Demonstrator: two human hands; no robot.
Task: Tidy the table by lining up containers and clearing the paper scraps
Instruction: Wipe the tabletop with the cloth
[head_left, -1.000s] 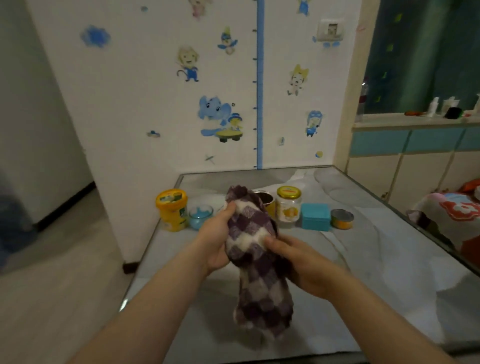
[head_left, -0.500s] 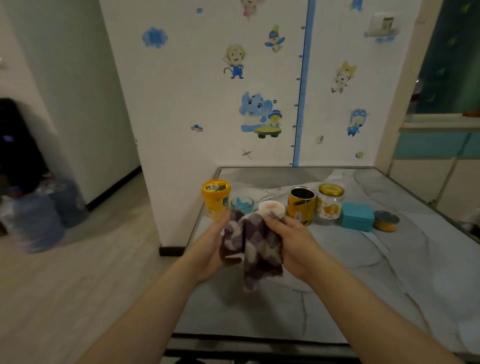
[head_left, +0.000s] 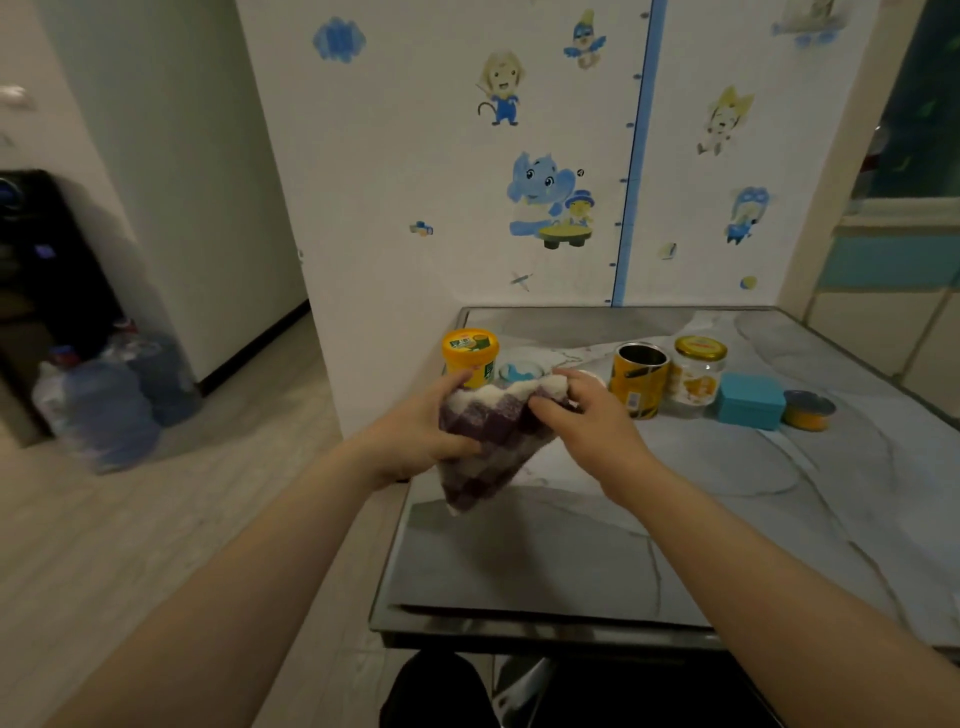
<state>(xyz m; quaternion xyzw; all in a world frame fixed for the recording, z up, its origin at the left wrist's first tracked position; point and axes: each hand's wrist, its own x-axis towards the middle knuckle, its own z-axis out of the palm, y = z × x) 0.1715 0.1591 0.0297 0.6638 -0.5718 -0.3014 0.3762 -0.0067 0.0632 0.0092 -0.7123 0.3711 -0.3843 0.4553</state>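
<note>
Gripping checkered cloth (head_left: 493, 436), both hands: left (head_left: 423, 434), right (head_left: 587, 421); open can (head_left: 639, 379) looks empty.

Hands: two, a left hand (head_left: 421, 441) and a right hand (head_left: 587, 421), at centre frame.
Cloths: one checked cloth (head_left: 488, 447), gripped by both hands.
Yellow tubs: one yellow tub (head_left: 470, 358), above the left hand.
Open cans: one tall can (head_left: 638, 379), right of centre.
Glass jars: one jar (head_left: 696, 374) (gold lid).
Teal boxes: one teal box (head_left: 750, 400).
Low tins: one low tin (head_left: 808, 410), far right of the row.
Blue glass dishes: one blue dish (head_left: 519, 370) (partly hidden).
Water bottles: at least two water bottles (head_left: 104, 405), at left of frame.
Tables: one table (head_left: 727, 519).
</note>
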